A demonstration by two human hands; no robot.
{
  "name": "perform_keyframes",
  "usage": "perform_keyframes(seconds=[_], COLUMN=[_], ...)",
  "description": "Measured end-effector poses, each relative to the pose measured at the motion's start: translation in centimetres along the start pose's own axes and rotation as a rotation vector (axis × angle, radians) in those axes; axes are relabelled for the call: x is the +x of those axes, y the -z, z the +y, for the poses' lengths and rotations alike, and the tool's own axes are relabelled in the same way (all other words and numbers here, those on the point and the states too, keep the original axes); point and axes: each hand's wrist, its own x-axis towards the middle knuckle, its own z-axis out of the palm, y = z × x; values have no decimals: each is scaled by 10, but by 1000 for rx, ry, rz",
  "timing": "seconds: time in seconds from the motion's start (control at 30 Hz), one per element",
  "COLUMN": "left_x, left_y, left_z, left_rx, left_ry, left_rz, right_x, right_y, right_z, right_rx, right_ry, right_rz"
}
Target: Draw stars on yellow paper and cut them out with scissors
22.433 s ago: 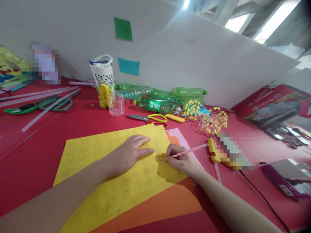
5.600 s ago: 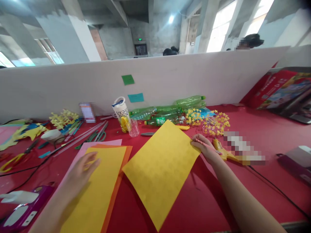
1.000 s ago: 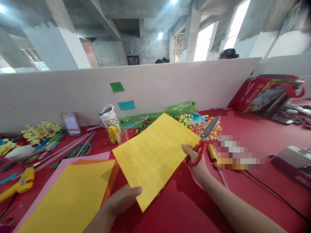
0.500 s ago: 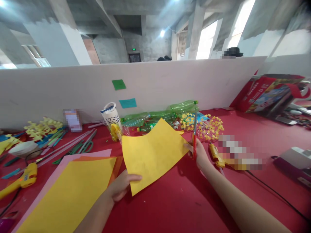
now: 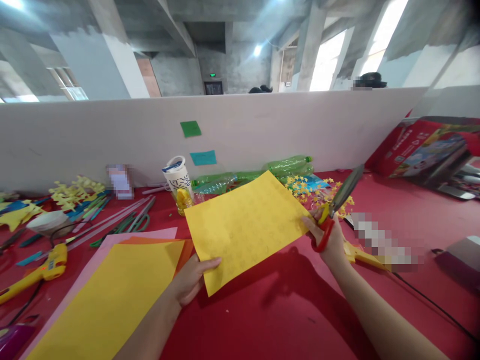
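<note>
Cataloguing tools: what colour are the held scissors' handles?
Red and yellow handles; the head view shows them.

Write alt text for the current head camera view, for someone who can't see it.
A person's left hand and right hand hold a yellow sheet above a red table, the right also gripping red-and-yellow-handled scissors. A paper stack in pink, orange and yellow lies at the picture's left; green bottles lie along a white partition behind.

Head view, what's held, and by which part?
Left hand: yellow sheet, left edge near the bottom corner. Right hand: that sheet's right corner, plus scissors by their handles.
</note>
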Motion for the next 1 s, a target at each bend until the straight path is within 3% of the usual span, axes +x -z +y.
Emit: perform_keyframes(seconds=[0.17, 0.23, 0.43, 0.5, 0.73, 1.0], left_x=[5, 7, 7, 6, -2, -5], left_y=[5, 9, 19, 20, 11, 9], left_z=[5, 9, 23, 28, 40, 37], left_rx=[10, -27, -85, -90, -108, -9], left_ry=[-244, -319, -436, -460, -531, -509], left_rz=[164, 204, 295, 358, 465, 463], right_x=[1, -6, -37, -43, -51, -54], right_y=[1, -3, -18, -21, -31, -34], right_z=[-10, -16, -33, -36, -36, -33], right_rx=[-73, -97, -342, -465, -591, -572], right_ry=[-20, -20, -110, -114, -205, -221], right_rz=[-43, -119, -903, -1031, -962, -912])
